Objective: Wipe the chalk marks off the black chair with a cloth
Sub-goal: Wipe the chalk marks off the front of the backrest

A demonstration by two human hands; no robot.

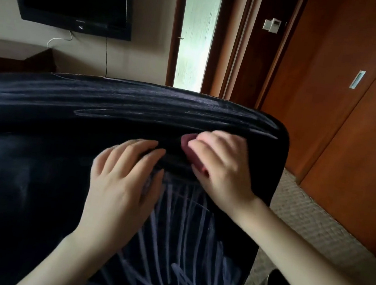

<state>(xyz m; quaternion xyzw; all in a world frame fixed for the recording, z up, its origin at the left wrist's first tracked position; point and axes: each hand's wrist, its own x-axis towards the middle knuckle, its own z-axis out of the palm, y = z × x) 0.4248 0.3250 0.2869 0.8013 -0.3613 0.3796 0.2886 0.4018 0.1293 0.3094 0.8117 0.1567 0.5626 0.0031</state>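
Bunched cloth (pixel 185 147) (pinkish) on glossy chair (pixel 29 171).

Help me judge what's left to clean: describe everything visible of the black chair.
The black chair looks like glossy leather: a padded top roll above a flatter panel, a fold between. Faint chalk marks smear the roll; bold strokes cross the panel. The left hand rests flat on it; the right hand presses a pink cloth at the fold.

Our left hand (pixel 121 186) lies flat on the black chair (pixel 37 183); our right hand (pixel 224 167) grips a pink cloth (pixel 185 144)
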